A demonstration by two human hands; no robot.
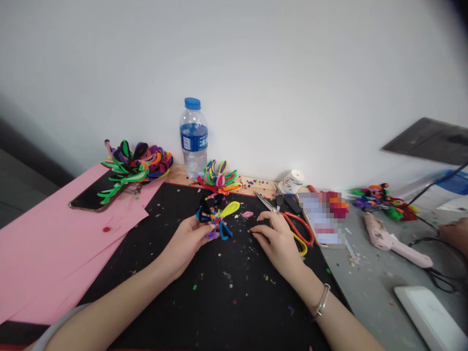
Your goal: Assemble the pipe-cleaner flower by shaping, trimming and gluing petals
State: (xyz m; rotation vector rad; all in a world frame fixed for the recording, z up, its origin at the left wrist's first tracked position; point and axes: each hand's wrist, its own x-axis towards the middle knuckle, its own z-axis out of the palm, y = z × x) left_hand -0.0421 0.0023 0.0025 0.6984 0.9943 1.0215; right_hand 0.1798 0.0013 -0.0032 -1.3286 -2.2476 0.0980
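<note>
My left hand is closed on a small bundle of bent pipe cleaners in black, blue, yellow and purple loops, held just over the black mat. My right hand lies low over the mat with fingers bent and apart, nothing visible gripped in it. Close to its fingertips is a pink scrap. Scissors with red and yellow handles lie beside and partly behind that hand, blades pointing up and left. Another looped pipe-cleaner piece sits just beyond the held bundle.
A water bottle stands against the wall. Left, pink paper bears a dark phone and a pipe-cleaner heap. Right are a paper cup, a lit phone, a pink glue gun and another person's hand.
</note>
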